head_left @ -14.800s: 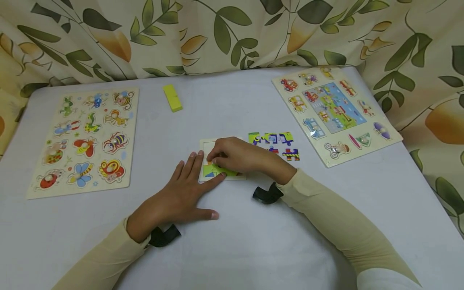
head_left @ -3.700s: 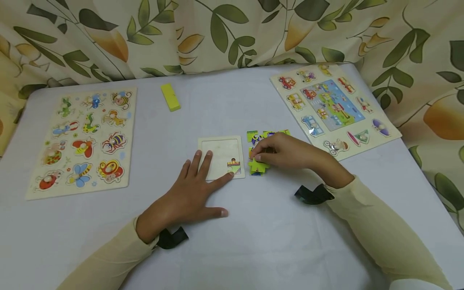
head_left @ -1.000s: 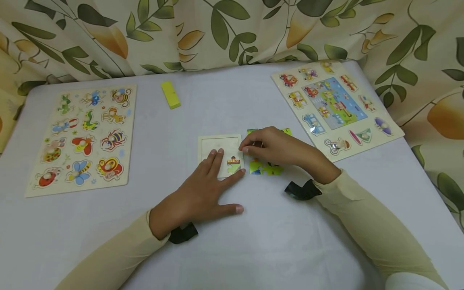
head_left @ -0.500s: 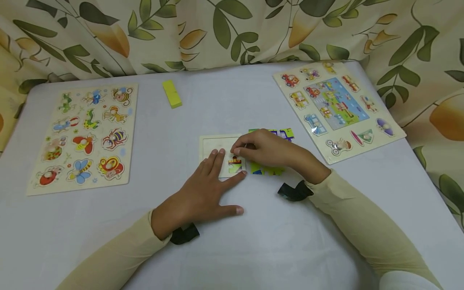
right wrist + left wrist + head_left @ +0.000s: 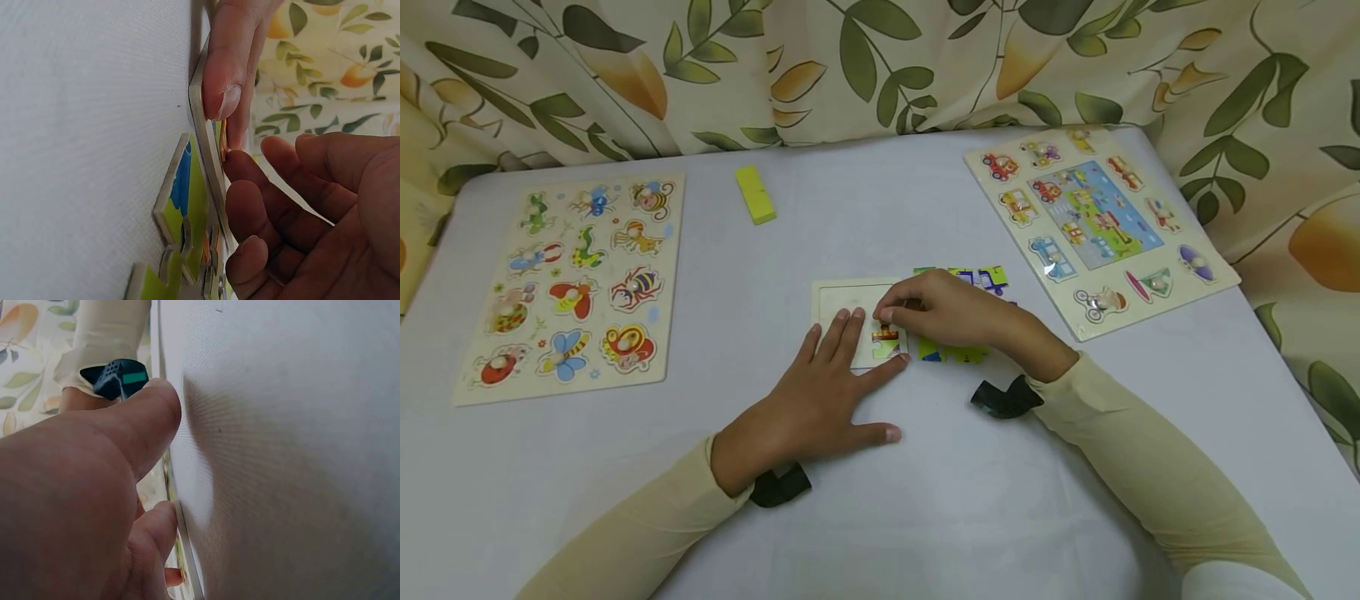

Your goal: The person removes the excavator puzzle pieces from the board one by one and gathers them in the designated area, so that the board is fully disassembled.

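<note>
My left hand (image 5: pixel 808 396) lies spread over the lower edge of a small square puzzle tray (image 5: pixel 850 290), holding it down with straight fingers. One puzzle piece (image 5: pixel 886 343), red above and green below, sits in the tray's lower right corner beside that index finger. My right hand (image 5: pixel 951 312) bends over the tray's right side, its curled fingertips at the piece's upper end. The right wrist view shows those fingers (image 5: pixel 245 200) close to the tray's edge; whether they pinch the piece is hidden. Several loose puzzle pieces (image 5: pixel 992 279) lie beneath and around the right hand.
A board of insect figures (image 5: pixel 673 333) lies at the left, and a board of vehicle figures (image 5: pixel 1063 312) at the back right. A yellow block (image 5: pixel 756 195) lies behind the tray. A leaf-patterned curtain (image 5: pixel 715 108) hangs along the table's far edge.
Several pieces have left the tray for the group at its right. The green piece held earlier now lies there. My right hand has moved left over the corner piece; my left hand has shifted right.
</note>
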### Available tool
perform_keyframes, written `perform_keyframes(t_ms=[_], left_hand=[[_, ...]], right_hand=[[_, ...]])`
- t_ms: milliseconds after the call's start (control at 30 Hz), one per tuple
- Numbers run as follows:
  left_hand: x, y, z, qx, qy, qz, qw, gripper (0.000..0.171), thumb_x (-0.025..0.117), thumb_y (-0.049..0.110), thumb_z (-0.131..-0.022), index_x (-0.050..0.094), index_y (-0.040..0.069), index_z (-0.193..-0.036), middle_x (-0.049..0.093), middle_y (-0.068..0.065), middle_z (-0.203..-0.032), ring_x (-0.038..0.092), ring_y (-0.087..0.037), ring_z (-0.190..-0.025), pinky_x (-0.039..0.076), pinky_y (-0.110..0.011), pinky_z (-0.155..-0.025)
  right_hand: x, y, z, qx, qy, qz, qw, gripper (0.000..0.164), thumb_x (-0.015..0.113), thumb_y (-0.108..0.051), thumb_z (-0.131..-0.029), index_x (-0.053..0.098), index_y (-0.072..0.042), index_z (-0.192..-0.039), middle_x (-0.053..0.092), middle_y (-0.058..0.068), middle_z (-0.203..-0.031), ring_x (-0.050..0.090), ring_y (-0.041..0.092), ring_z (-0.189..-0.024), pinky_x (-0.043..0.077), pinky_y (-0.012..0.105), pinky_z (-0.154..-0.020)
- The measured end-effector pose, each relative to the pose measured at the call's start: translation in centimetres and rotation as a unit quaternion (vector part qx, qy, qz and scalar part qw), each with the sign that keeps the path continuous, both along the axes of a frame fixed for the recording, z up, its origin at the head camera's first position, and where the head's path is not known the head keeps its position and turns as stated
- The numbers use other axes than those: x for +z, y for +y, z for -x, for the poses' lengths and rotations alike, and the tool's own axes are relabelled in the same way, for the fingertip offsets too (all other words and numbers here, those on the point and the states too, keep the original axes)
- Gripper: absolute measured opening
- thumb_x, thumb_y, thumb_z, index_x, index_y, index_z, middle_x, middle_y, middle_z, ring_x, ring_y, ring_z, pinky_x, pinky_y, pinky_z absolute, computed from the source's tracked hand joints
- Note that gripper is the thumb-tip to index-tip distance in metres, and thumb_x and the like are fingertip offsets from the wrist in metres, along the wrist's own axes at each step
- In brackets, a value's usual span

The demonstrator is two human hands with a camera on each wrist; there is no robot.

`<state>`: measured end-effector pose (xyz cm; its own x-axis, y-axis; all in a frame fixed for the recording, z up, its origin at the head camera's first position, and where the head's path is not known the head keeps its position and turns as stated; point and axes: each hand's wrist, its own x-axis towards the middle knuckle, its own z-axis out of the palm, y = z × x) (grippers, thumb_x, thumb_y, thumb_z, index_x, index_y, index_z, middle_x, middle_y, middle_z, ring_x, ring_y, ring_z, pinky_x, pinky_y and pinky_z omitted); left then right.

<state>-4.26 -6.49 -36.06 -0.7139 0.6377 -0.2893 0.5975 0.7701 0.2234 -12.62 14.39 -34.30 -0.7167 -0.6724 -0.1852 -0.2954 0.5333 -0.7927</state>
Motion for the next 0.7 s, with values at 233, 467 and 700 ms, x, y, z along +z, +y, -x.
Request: perform_keyframes(t_ms=[233,467,700], left_hand=[[-0.01,-0.03,-0.03,-0.003,0.006,0.002,1.0,0.081,0.045,0.078,-0.084,0.024,0.042,-0.153,-0.007,-0.023,-0.159,-0.01,-0.038,-0.145,0.004,-0.058,-0.112],[0.12,0.02,-0.02,-0.007,0.008,0.005,0.9999,0.081,0.047,0.076,-0.084,0.024,0.041,-0.154,-0.005,-0.024,-0.159,-0.009,-0.039,-0.145,0.005,-0.058,-0.112],[0.05,0.02,0.02,-0.004,0.003,0.008,1.0,0.082,0.048,0.076,-0.084,0.022,0.042,-0.154,-0.007,-0.023,-0.159,-0.011,-0.038,-0.145,0.004,-0.058,-0.112]], right_hand=[[-0.04,-0.2,0.02,0.007,0.006,0.008,1.0,0.014,0.061,-0.012,-0.097,0.073,-0.009,-0.104,0.066,0.0,-0.091,0.054,0.017,-0.079,0.043,0.033,-0.071],[-0.25,-0.27,0.13,0.021,0.025,0.013,0.999,0.015,0.064,-0.005,-0.094,0.072,-0.007,-0.106,0.067,-0.002,-0.099,0.058,0.015,-0.087,0.048,0.033,-0.079],[-0.06,-0.49,0.15,0.028,0.022,0.035,0.999,0.015,0.065,-0.003,-0.093,0.073,-0.006,-0.105,0.067,-0.001,-0.099,0.059,0.015,-0.087,0.049,0.032,-0.081]])
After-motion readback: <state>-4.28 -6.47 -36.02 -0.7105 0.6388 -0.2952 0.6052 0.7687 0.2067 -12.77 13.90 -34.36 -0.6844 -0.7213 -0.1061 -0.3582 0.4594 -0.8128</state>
